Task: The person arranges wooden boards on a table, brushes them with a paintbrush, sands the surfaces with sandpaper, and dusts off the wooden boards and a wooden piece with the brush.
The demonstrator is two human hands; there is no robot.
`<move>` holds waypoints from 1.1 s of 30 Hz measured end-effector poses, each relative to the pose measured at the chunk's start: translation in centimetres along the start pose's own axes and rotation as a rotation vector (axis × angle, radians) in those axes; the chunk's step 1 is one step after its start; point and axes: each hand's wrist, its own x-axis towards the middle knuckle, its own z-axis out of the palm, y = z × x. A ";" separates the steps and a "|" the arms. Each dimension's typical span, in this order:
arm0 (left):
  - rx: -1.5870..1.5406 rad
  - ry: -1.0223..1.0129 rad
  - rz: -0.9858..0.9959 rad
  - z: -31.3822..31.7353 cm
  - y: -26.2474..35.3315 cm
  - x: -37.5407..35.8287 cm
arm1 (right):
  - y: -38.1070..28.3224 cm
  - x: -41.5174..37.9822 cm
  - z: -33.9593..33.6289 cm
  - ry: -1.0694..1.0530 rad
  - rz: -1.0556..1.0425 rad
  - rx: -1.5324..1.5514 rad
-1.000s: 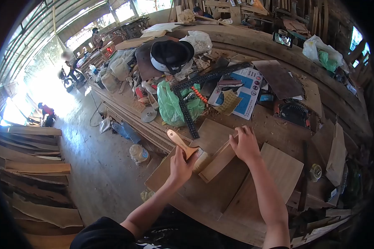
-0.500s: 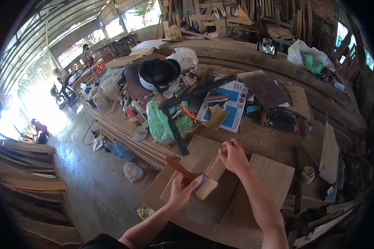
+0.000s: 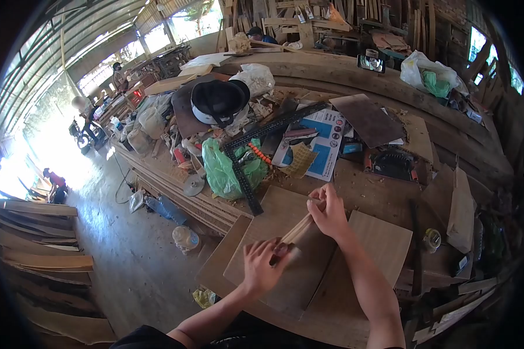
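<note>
My left hand (image 3: 263, 266) is closed around a paintbrush (image 3: 282, 250), its reddish handle seen nearly end-on and its bristles blurred. Between finger and thumb, my right hand (image 3: 328, 213) grips the upper end of thin pale wooden strips (image 3: 297, 230), which slant down to the brush. Both hands are above a flat wooden panel (image 3: 268, 224). Beside it, under my right forearm, lies a second panel (image 3: 381, 238). A black perforated metal square (image 3: 242, 180) has its lower end at the first panel's edge.
Left of the square sits a green plastic bag (image 3: 218, 171). A black and white cap (image 3: 218, 102), a printed sheet (image 3: 326, 154) and a dark board (image 3: 368, 120) lie farther back. A tape roll (image 3: 431, 239) is at right. Other people are in the background, one crouching person (image 3: 56, 185) at far left.
My left hand has rotated the paintbrush, so its long handle and pale bristles no longer show broadside. My right hand has shifted slightly, with more of the strips showing.
</note>
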 end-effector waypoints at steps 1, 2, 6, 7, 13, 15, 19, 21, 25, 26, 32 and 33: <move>0.068 0.069 0.066 0.0 -0.9 0.1 | 0.4 0.0 0.2 0.005 -0.041 -0.010; 0.080 0.055 0.074 -0.4 -1.5 0.4 | 0.9 -0.1 0.4 0.009 -0.082 -0.019; 0.055 0.043 0.168 -0.8 -3.0 -0.4 | 2.2 -0.3 1.3 -0.039 -0.082 -0.234; 0.039 0.024 0.158 -0.9 -2.7 -0.8 | 1.7 -0.3 1.1 -0.002 -0.155 -0.353; -0.184 -0.031 0.164 -1.1 0.1 -2.8 | 1.2 -0.6 0.6 -0.138 -0.129 -0.462; -0.281 -0.058 0.047 -1.0 0.1 -3.6 | 1.4 -0.6 0.9 -0.142 -0.145 -0.476; -0.498 -0.207 -0.365 -2.1 -1.1 -1.5 | 1.3 -0.6 0.8 -0.152 -0.169 -0.484; -0.577 -0.186 -0.435 -2.0 -3.1 -0.1 | 1.1 -0.6 0.6 -0.151 -0.168 -0.466; -0.363 -0.182 -0.320 -3.9 -5.0 2.9 | 1.0 -0.6 0.5 -0.165 -0.182 -0.433; -0.297 -0.161 -0.318 -4.3 -5.0 3.3 | 0.9 -0.5 0.5 -0.171 -0.179 -0.420; -0.260 -0.068 -0.258 -4.3 -5.8 3.9 | 1.6 -0.4 0.8 -0.172 -0.207 -0.402; -0.269 -0.045 -0.251 -4.2 -5.7 4.0 | 1.5 -0.4 0.7 -0.184 -0.202 -0.404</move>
